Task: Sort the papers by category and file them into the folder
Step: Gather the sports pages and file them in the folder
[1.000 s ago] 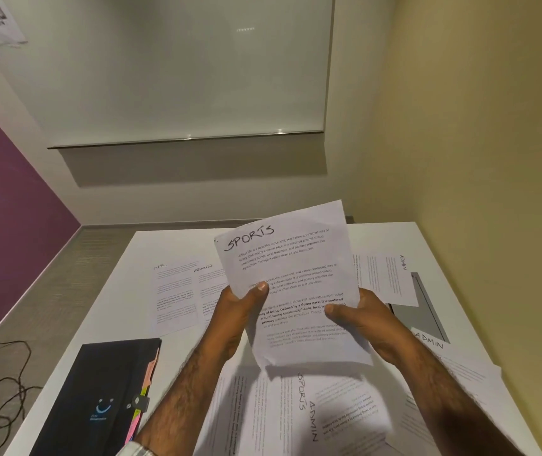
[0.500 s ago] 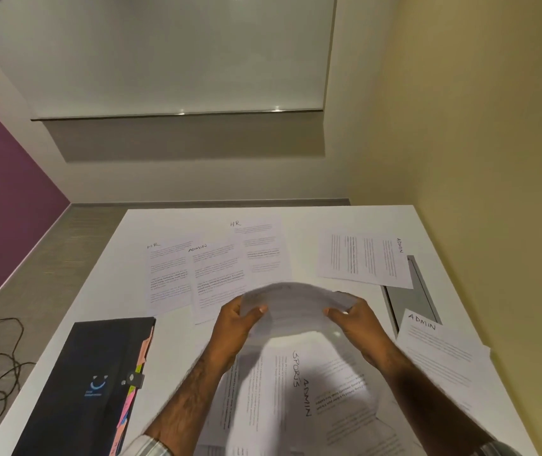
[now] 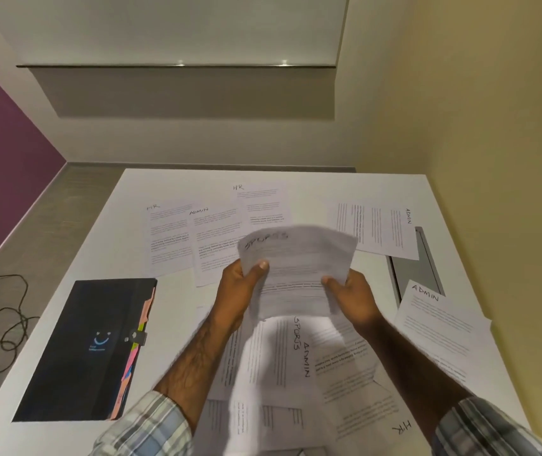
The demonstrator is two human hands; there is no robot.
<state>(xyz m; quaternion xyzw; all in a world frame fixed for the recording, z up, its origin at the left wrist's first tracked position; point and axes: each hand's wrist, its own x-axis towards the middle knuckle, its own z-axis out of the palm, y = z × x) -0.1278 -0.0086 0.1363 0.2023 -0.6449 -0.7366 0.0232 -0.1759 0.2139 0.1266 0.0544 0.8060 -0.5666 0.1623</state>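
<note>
Both hands up over the table (image 3: 171, 291), holding one SPORTS sheet (image 3: 296, 271) by its side edges: left hand (image 3: 236, 291) pinches the left edge w/ thumb on top, right hand (image 3: 352, 297) grips the right edge the same way. Sheet is bowed upward in the middle, clear of the loose pile (image 3: 296, 373) under it. Folder (image 3: 79, 350) lies shut at the left of the table, coloured tabs along its right edge, clasp done up; well apart from the sheet.

Risks, as I judge them:
- no SPORTS spot visible yet among the laid-out sheets; HR sheet (image 3: 167, 238), ADMIN sheet (image 3: 220, 245) & a 2nd HR sheet (image 3: 263, 205) overlap at the far side, so setting this one down there could mix categories
- pile below has SPORTS, ADMIN, HR papers crossed at angles; forearms hover just over it, a drag could shove sheets off the near edge
- ADMIN sheet (image 3: 437, 324) at right lies close to the table edge, easy to knock
- text blurred, can't confirm it's one sheet only; two stuck together = misfile
</note>
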